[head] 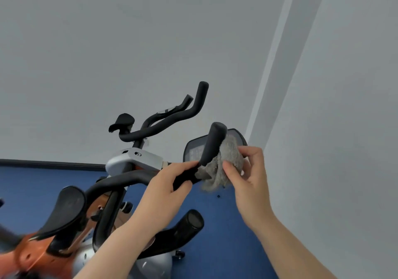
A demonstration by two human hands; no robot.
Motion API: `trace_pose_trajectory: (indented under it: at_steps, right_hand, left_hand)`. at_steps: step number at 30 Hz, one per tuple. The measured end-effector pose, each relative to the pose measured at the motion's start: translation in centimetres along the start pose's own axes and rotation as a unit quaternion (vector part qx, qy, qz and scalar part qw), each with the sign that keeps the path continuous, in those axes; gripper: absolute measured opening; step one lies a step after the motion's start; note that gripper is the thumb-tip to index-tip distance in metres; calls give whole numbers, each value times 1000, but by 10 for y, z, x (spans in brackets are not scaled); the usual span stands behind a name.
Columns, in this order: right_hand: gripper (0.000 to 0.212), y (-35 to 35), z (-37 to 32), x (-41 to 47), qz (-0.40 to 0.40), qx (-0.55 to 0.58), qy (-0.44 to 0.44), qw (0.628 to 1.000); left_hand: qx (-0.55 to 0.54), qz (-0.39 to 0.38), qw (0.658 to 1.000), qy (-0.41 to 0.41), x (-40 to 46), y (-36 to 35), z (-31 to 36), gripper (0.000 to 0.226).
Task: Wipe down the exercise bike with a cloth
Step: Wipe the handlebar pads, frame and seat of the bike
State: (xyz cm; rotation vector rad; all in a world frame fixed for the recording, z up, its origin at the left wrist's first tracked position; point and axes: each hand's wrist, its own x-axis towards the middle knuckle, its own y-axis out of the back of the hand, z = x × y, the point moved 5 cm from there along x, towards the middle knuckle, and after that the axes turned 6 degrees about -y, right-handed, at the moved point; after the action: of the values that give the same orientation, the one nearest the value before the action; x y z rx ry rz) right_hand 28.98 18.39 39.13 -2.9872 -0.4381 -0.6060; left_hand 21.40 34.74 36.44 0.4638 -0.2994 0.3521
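R hand (243, 171) pinches cloth (226, 162) against handlebar (213, 145); L hand (170, 179) seemingly grips bar.

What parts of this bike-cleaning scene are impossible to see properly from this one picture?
- Console screen, head view: the handlebar grip and grey cloth cover much of it, and its digits are too small to read.
- Orange frame: blurred, cut off by the left and bottom edges.
- Grip section under the left hand: hidden by its fingers.
- Right hand: its palm faces away behind the cloth.
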Motion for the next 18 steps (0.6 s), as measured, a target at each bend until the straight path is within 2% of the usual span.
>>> trace_pose_trajectory:
  at_steps: [2, 4, 9, 15, 18]
  right_hand:
    - [26, 8, -22, 15, 34, 34, 57, 997]
    - [28, -1, -31, 21, 34, 43, 80, 995]
    - [29, -10, 2, 0, -7, 60, -34, 998]
    - [24, -12, -13, 27, 43, 111, -8, 993]
    - [23, -22, 20, 3, 45, 123, -99, 986]
  left_hand:
    - [5, 3, 1000, 9, 0, 1, -1, 56]
    - [10, 6, 1000, 17, -1, 0, -2, 57]
    - [5, -9, 1000, 7, -4, 0, -2, 65]
    - [0, -6, 1000, 7, -6, -1, -7, 65]
    - [-7, -13, 1000, 4, -9, -1, -7, 66]
